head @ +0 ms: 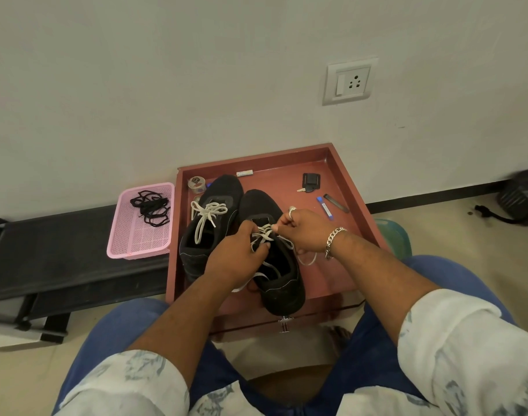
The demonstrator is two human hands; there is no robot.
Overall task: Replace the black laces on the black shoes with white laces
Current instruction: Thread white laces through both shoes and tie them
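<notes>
Far left: a low black bench [61, 235] along the wall. On its right end sits a pink mesh basket [142, 223] holding the black laces [151, 207] in a loose tangle.

Just right of the basket: a reddish-brown tray [343, 181] with raised rim, set against the wall. Both black shoes stand in it, toes toward the wall, side by side and touching. The left shoe [205, 223] carries a white lace [207, 214] threaded and tied in a bow over the tongue.

Left hand [235, 256] over the right shoe [274, 265], fingers curled, pinching a strand of the second white lace [264, 232] near the middle eyelets. One loose end trails below the wrist toward the tray's near edge. Right hand [304, 226], ring on one finger and chain bracelet at the wrist, pinches the same lace on the shoe's other side, fingertips drawn together; another end loops onto the tray floor beneath it. Both grips closed on the lace.

Tray, back left corner: a small round tin [196, 184]. Back right: a key with black fob [310, 182], a blue pen-like stick [325, 208], a dark flat strip [336, 203].

Wall above right: a switch and socket plate [350, 81]. Far right on the floor: a dark bag [520, 193], partly cut off.
</notes>
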